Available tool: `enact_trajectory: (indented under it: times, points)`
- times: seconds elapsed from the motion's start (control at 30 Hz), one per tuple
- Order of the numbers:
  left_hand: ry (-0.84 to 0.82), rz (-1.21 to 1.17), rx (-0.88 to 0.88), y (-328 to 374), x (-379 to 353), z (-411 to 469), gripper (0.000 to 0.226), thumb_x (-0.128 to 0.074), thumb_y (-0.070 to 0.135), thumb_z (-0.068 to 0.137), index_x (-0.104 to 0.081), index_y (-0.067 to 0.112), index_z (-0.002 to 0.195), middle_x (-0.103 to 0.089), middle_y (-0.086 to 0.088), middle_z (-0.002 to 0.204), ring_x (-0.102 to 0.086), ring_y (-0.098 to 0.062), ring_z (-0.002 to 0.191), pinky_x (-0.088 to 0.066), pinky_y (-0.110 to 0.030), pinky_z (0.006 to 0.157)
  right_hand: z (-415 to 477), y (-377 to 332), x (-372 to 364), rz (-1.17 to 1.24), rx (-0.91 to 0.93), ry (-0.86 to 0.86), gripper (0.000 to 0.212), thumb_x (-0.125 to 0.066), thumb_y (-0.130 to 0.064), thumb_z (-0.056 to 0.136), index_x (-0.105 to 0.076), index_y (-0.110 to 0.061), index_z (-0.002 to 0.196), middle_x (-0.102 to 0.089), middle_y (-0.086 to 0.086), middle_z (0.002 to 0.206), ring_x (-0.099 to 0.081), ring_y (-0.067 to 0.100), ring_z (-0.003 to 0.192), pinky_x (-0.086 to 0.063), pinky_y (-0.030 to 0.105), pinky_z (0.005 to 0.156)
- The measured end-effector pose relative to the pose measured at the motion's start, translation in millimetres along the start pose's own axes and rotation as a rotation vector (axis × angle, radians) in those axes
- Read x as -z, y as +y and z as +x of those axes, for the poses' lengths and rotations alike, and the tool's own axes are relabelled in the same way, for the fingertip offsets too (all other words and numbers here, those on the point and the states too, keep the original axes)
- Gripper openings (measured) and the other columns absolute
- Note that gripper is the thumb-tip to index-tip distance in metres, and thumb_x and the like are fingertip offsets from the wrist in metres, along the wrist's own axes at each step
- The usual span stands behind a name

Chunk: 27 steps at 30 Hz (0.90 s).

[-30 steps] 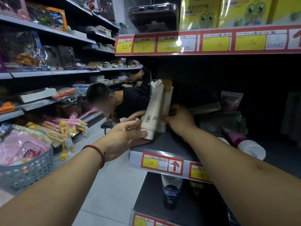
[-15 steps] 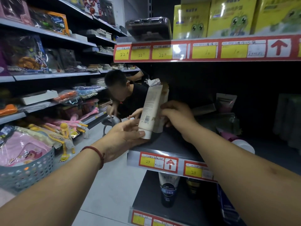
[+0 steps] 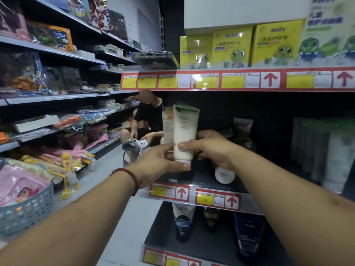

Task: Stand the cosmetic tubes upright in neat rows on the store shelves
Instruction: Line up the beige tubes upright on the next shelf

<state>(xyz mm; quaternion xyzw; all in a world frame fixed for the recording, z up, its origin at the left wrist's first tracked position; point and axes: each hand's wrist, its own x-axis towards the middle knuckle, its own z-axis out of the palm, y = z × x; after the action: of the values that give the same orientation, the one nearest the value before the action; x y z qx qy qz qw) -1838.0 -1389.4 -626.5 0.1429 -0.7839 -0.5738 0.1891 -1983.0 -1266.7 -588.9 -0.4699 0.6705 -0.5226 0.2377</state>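
Cosmetic tubes, two of them, stood cap-down at the front left corner of the middle shelf; the nearer white tube was smooth, matte plastic, flat and wide at its crimped top with a green strip there, narrowing to a round cap at the bottom; the second tube, cream with an orange band near its crimp, stood just behind and to the left of it, touching or nearly so. The left hand was curled against the white tube's cap end, thumb laid under it, with a braided red cord bracelet on the wrist; the right hand was closed around the same tube's lower body, thumb flat across its front. Just below the right hand a round white cap of a lying tube faced outward on the dark shelf board. Glossy red-and-yellow price strips ran along the shelf lip; on the shelf below stood a black-and-white tube and a dark blue one; pale tall tubes stood blurred in rows far right; yellow cardboard boxes with frog pictures sat on the shelf above; a perforated blue plastic basket stood at the left.
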Motion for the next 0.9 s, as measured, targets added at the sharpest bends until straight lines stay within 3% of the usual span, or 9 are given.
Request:
enact_trajectory:
  times: [0.2,0.33,0.43,0.53,0.67,0.77,0.9]
  points:
    - [0.209,0.138,-0.040,-11.4,-31.2,27.5,0.070,-0.096,0.029,0.055,-0.063,0.027,0.117,-0.077,0.005,0.100,-0.073,-0.014,0.097,-0.058,-0.044,0.094,-9.6,16.1,15.7,0.034,-0.024,0.156,0.043,-0.085,-0.019,0.073,-0.067,-0.014,0.112,-0.075,0.002,0.104,-0.072,0.019,0.095,-0.059,0.040,0.088]
    - [0.231,0.203,-0.078,-20.1,-42.9,39.5,0.056,-0.093,0.027,0.065,-0.062,0.031,0.111,-0.076,0.007,0.100,-0.073,-0.011,0.095,-0.057,-0.043,0.093,-4.4,25.1,16.0,-0.060,-0.026,0.244,0.045,-0.085,-0.021,0.073,-0.067,-0.015,0.113,-0.073,0.000,0.107,-0.070,0.017,0.097,-0.058,0.037,0.086]
    - [0.230,0.257,-0.098,-25.3,-43.9,44.6,0.056,-0.092,0.026,0.066,-0.062,0.028,0.113,-0.075,0.007,0.102,-0.071,-0.012,0.097,-0.057,-0.042,0.093,1.0,27.1,15.8,-0.098,-0.035,0.219,0.046,-0.085,-0.019,0.073,-0.066,-0.015,0.114,-0.071,0.000,0.109,-0.068,0.015,0.097,-0.057,0.029,0.079]
    - [0.249,0.334,-0.118,-28.5,-46.3,45.4,0.055,-0.091,0.027,0.068,-0.060,0.027,0.113,-0.071,0.010,0.105,-0.068,-0.010,0.099,-0.056,-0.032,0.089,6.1,29.9,26.1,-0.185,-0.069,0.144,0.046,-0.084,-0.021,0.074,-0.066,-0.015,0.116,-0.072,0.000,0.109,-0.069,0.016,0.099,-0.058,0.035,0.086]
    - [0.307,0.413,-0.149,-32.0,-51.7,44.9,0.059,-0.091,0.037,0.065,-0.063,0.029,0.116,-0.071,0.011,0.107,-0.066,-0.010,0.098,-0.055,-0.038,0.092,0.3,34.6,43.9,-0.227,-0.034,0.142,0.036,-0.080,-0.025,0.077,-0.071,-0.018,0.111,-0.074,-0.002,0.106,-0.070,0.015,0.098,-0.058,0.039,0.090]
    - [0.309,0.433,-0.134,-33.1,-52.8,43.1,0.056,-0.091,0.039,0.065,-0.063,0.032,0.114,-0.070,0.012,0.108,-0.066,-0.009,0.098,-0.055,-0.038,0.093,-10.9,39.0,57.0,-0.367,0.033,0.251,0.023,-0.070,-0.016,0.087,-0.073,-0.018,0.110,-0.073,-0.002,0.107,-0.067,0.012,0.098,-0.055,0.033,0.092]
    - [0.300,0.414,-0.077,-33.8,-52.4,40.5,0.058,-0.090,0.039,0.067,-0.063,0.029,0.117,-0.071,0.011,0.111,-0.066,-0.009,0.099,-0.055,-0.038,0.094,-29.8,47.2,76.8,-0.566,0.047,0.294,0.026,-0.059,-0.008,0.093,-0.071,-0.016,0.114,-0.069,-0.003,0.112,-0.063,0.011,0.104,-0.049,0.022,0.086]
